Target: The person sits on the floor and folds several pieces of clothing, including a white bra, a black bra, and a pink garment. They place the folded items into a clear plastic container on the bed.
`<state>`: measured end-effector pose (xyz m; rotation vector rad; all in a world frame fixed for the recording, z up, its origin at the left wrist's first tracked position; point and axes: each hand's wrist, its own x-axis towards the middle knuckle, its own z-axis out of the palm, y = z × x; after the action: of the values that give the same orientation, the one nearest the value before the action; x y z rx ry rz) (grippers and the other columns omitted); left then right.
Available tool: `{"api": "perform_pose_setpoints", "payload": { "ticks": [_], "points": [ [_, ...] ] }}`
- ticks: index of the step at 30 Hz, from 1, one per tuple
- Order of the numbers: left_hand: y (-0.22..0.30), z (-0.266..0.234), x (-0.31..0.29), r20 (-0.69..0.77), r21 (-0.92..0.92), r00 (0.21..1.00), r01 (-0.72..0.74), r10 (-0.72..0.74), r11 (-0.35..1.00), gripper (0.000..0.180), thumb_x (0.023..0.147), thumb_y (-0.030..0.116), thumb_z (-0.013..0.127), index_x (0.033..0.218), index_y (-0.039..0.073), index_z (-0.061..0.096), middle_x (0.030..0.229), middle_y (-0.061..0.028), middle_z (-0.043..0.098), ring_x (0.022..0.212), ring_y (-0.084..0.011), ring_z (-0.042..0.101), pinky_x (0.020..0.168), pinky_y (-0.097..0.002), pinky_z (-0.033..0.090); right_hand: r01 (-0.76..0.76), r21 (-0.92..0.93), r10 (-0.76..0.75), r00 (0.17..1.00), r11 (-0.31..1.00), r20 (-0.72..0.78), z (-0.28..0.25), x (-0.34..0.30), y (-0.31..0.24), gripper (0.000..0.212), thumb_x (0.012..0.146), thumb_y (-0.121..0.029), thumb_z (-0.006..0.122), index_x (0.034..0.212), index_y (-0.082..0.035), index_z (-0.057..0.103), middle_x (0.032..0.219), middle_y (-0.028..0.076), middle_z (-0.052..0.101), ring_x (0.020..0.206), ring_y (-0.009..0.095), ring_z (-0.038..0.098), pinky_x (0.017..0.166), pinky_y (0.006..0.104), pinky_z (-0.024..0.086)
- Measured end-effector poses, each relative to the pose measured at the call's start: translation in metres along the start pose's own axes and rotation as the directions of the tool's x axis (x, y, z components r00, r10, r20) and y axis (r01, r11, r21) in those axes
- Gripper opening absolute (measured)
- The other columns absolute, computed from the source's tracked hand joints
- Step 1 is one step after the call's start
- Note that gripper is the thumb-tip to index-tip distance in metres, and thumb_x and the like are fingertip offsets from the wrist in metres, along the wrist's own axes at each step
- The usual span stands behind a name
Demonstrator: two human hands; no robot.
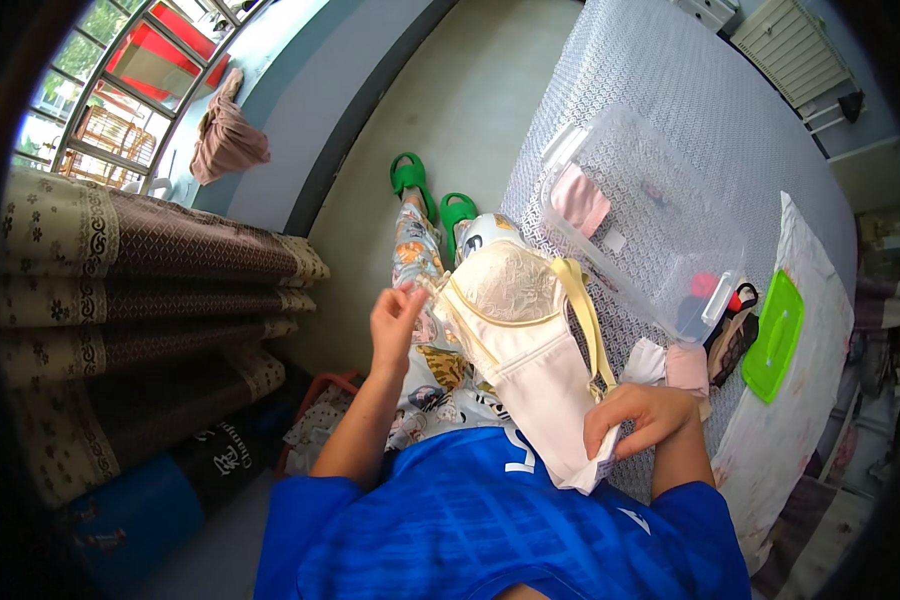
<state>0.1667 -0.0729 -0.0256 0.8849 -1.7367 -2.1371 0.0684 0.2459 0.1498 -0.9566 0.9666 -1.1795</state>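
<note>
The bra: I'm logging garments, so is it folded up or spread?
At least partly spread: the bra extends from beside the left hand to the right hand, one cup showing. Anything folded beneath, I cannot tell.

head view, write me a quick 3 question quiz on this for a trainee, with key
1. Which hand holds the bra by the end nearer the blue shirt?
A) left hand
B) right hand
C) neither

2. True or false: the clear box is on the floor.

3. Fill in the colour: the slippers are ____.

Key:
1. B
2. False; it is on the bed.
3. green
</note>
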Motion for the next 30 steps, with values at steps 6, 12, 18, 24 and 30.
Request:
{"api": "perform_pose_setpoints", "payload": {
  "ticks": [6,12,18,24,30],
  "points": [
    [0.061,0.063,0.021,0.35,0.476,0.885,-0.45,0.306,0.756,0.051,0.077,0.028,0.075,0.116,0.001,0.058,0.114,-0.0173,0.059,0.107,-0.0277,0.057,0.092,-0.0352,0.044,-0.196,-0.061,0.189,0.977,0.979,-0.103,0.008,-0.002,0.02,0.029,0.081,-0.013,0.07,0.105,-0.001,0.061,0.096,0.01,0.065,0.088,0.019,0.063,0.077,0.0288,0.048],
    [0.036,0.071,0.036,0.512,0.622,0.832,-0.189,-0.213,0.76,0.058,0.072,0.03,0.08,0.112,-0.006,0.057,0.1,-0.0174,0.064,0.097,-0.0277,0.063,0.084,-0.0353,0.049,-0.37,-0.089,0.26,0.784,0.925,-0.563,0.002,-0.014,0.036,0.05,0.076,-0.016,0.075,0.12,-0.004,0.056,0.106,0.006,0.064,0.092,0.015,0.062,0.078,0.0304,0.05],
    [0.059,0.053,0.003,0.593,0.265,0.804,-0.242,0.04,0.933,0.036,0.07,0.014,0.081,0.092,0.001,0.055,0.09,-0.0076,0.057,0.088,-0.016,0.056,0.078,-0.0287,0.045,-0.244,-0.039,0.082,0.466,0.969,-0.881,-0.022,0.013,0.091,0.055,0.076,-0.015,0.075,0.123,0.002,0.052,0.118,0.012,0.059,0.106,0.019,0.058,0.091,0.0313,0.046],
    [0.096,0.049,-0.013,0.632,0.16,0.668,-0.608,0.393,0.777,0.031,0.07,0.001,0.073,0.094,0.001,0.055,0.116,-0.0118,0.057,0.105,-0.0222,0.055,0.089,-0.031,0.042,-0.427,-0.566,-0.493,0.279,0.705,-0.824,-0.014,0.064,0.064,0.042,0.072,-0.012,0.074,0.107,0.002,0.057,0.101,0.015,0.059,0.09,0.028,0.06,0.08,0.0344,0.047],
    [0.105,0.049,-0.018,0.807,0.203,0.582,-0.436,0.102,0.877,0.063,0.07,0.003,0.076,0.126,0.003,0.046,0.139,-0.0133,0.043,0.122,-0.0259,0.049,0.099,-0.0367,0.041,-0.076,-0.318,-0.287,0.275,0.945,-0.918,-0.012,0.054,0.072,0.028,0.074,0.01,0.059,0.1,-0.001,0.061,0.098,0.008,0.06,0.086,0.015,0.06,0.076,0.0282,0.049]
  ]
}}
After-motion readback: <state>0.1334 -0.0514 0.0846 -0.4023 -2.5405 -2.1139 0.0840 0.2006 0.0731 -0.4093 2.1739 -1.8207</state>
